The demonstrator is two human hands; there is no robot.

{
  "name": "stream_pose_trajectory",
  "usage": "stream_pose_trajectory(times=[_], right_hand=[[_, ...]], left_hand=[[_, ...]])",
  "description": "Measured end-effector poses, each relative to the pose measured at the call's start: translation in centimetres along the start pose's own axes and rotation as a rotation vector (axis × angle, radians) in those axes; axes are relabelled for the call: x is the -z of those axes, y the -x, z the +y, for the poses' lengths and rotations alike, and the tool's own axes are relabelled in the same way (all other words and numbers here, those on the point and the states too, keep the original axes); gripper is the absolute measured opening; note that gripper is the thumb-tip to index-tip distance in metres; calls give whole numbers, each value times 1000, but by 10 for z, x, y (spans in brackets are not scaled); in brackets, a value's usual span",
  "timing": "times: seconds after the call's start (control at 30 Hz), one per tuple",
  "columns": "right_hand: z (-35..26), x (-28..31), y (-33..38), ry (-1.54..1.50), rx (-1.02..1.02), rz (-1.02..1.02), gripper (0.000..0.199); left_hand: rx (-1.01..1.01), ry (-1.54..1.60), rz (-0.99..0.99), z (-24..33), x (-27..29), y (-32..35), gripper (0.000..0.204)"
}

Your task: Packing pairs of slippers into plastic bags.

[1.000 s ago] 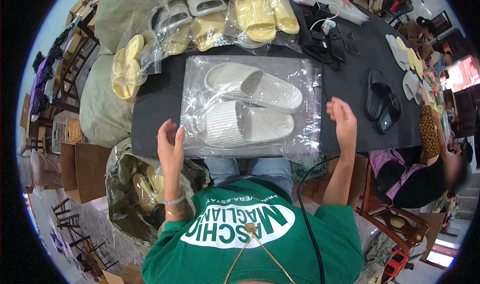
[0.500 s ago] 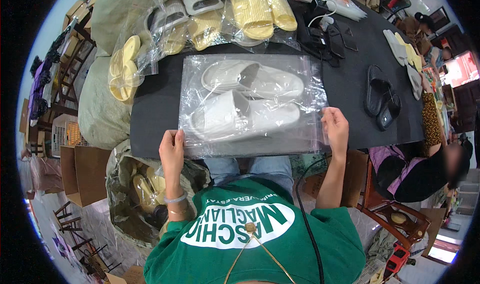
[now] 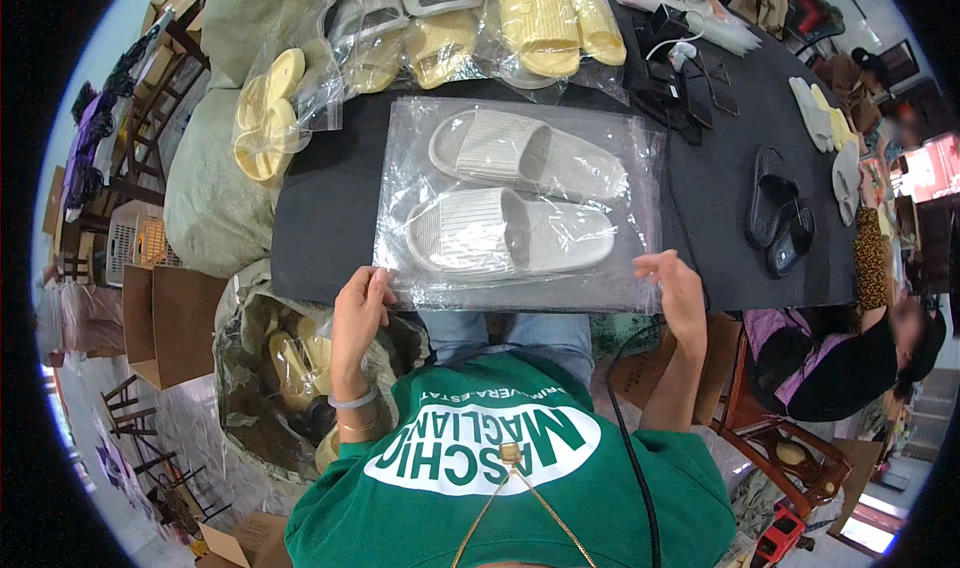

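Note:
A pair of pale grey slide sandals (image 3: pixel 455 233) lies side by side inside a clear plastic bag (image 3: pixel 400 133), flat on the black table in front of me. At the bag's near left corner, my left hand (image 3: pixel 362 303) is closed, pinching the film between thumb and fingers. By the near right edge is my right hand (image 3: pixel 678 293), its fingers stretched out over the film and apart, not gripping it.
Bagged yellow and grey slides (image 3: pixel 540 28) line the table's far side. Black slides (image 3: pixel 775 213) and a black cable (image 3: pixel 680 198) lie to the right. An open sack (image 3: pixel 240 368) holding yellow slides stands below left, beside a cardboard box (image 3: pixel 170 328). A person (image 3: pixel 830 368) sits at right.
The two slides have shifted apart within the bag and lie straighter. My right hand has loosened its pinch on the bag's edge. The whole view has shifted slightly.

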State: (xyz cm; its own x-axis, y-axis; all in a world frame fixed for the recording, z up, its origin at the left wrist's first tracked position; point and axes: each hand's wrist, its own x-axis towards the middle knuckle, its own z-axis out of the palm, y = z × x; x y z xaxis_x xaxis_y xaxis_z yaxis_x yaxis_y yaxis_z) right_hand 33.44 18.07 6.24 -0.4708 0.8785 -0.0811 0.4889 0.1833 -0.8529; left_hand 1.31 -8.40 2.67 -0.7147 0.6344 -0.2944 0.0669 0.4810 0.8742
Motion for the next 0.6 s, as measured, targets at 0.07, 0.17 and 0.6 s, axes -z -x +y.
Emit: stream_pose_trajectory(times=[0.07,0.17,0.6], right_hand=[[-10,-4,3,81,80,-140,28],[2,2,-4,-216,199,-181,29],[17,-9,-77,-312,243,-654,26]], left_hand=[[4,109,-20,-5,0,-1,30],[-25,127,-40,-11,3,-1,27],[17,206,-25,-17,8,0,27]])
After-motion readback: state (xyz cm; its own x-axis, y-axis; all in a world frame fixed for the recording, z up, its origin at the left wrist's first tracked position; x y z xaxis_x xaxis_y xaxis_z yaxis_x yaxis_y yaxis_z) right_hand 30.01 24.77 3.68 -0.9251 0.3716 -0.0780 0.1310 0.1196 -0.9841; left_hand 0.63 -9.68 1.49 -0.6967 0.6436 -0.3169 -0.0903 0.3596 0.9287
